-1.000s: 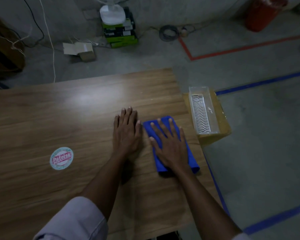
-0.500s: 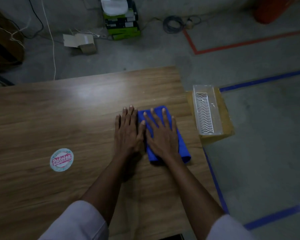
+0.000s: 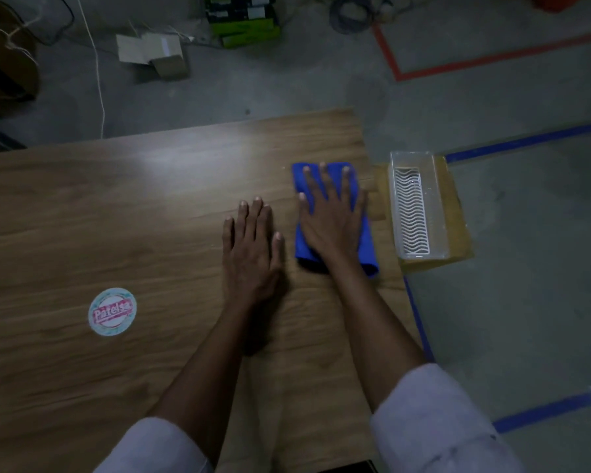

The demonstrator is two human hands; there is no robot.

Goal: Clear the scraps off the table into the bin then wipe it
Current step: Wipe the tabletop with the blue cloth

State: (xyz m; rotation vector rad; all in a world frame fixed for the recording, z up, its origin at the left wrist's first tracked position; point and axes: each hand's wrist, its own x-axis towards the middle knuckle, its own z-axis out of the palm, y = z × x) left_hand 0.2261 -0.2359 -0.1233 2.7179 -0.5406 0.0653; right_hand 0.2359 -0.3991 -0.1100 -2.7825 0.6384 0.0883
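Fingers straight, our left hand [image 3: 249, 247] rests flat on the brown wooden table [image 3: 116, 216]. Just right of it, our right hand [image 3: 331, 220] presses, fingers spread, on the folded blue cloth [image 3: 306, 254]. It looks soft and light and probably bunches easily, so we judge flat palm pressure at its middle best.

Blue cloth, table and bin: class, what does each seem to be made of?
Blue cloth: soft fabric, perhaps microfibre; matte, folded thick. Table: wood-look top, probably laminate; grain lines, dull sheen under light. Bin: clear rigid plastic; see-through walls, wavy ribbed floor.
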